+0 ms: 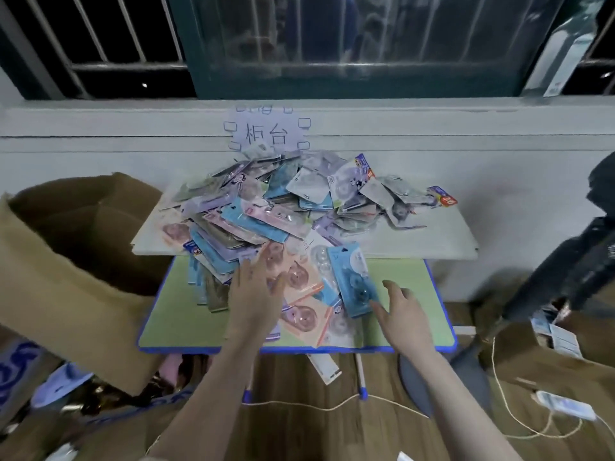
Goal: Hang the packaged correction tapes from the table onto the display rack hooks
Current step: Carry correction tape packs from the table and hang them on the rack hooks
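A big heap of packaged correction tapes [266, 207] covers a white board and spills onto the green table [409, 281] with its blue rim. My left hand [254, 294] lies flat, fingers spread, on the pink packages at the heap's near edge. My right hand [401, 311] hovers open just right of a blue package [352, 277], its fingertips touching or nearly touching that package's lower corner. Neither hand holds anything. No display rack hooks are in view.
An open cardboard box [76, 247] stands at the left, touching the table. A black stand [565, 271] leans at the right over more cardboard boxes [549, 357]. A cord and a power strip [565, 405] lie on the wooden floor. One package [324, 367] hangs below the table's front edge.
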Demonstrator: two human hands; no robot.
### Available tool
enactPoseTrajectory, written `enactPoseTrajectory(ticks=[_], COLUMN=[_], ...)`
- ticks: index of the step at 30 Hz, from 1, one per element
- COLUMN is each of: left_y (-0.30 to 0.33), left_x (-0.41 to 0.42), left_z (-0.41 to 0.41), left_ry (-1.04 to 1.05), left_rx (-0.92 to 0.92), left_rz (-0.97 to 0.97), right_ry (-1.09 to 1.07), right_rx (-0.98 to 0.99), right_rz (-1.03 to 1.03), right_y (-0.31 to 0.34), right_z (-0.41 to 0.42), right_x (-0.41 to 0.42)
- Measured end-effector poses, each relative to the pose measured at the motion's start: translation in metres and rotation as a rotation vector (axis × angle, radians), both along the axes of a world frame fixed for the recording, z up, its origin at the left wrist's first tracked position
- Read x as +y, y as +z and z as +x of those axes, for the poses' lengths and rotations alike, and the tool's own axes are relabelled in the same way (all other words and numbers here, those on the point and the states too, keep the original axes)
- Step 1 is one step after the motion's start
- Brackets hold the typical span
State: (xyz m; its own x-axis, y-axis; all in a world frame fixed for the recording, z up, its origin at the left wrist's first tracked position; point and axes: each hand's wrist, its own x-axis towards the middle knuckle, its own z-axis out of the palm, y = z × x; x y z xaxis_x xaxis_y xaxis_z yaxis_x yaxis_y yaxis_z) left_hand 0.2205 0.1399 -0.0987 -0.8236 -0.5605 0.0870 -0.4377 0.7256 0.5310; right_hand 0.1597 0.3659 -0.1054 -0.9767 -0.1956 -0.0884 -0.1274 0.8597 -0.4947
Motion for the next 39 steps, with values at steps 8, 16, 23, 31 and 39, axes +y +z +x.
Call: enactPoseTrajectory(ticks=[8,16,23,31,39], left_y=[-0.033,-0.045,-0.043,-0.05,-0.042], left_x=[-0.03,-0.021,-0.006,0.007,0.022], left_z=[-0.072,-0.084,-0.08,-0.074,-0.096], left_ry=[0.139,0.286,0.291,0.326,0.442], left_rx=[-0.071,-0.152,-0.269,-0.223,0.017], left_rz=[0.058,0.012,0.127,0.241,0.627], right_ry=[0.024,0.001,-0.071,-0.105,-0.121], right_rx=[-0.14,-0.225,-0.219,-0.146,-0.091], right_rz=[-0.026,-0.045,-0.092,-0.05,-0.074], right_y=[-0.034,-0.055,-0.055,-0.054,-0.051], right_z=[-0.083,-0.11,-0.12,-0.119,-0.113], right_x=[-0.036,-0.051,-0.053,-0.053,-0.053])
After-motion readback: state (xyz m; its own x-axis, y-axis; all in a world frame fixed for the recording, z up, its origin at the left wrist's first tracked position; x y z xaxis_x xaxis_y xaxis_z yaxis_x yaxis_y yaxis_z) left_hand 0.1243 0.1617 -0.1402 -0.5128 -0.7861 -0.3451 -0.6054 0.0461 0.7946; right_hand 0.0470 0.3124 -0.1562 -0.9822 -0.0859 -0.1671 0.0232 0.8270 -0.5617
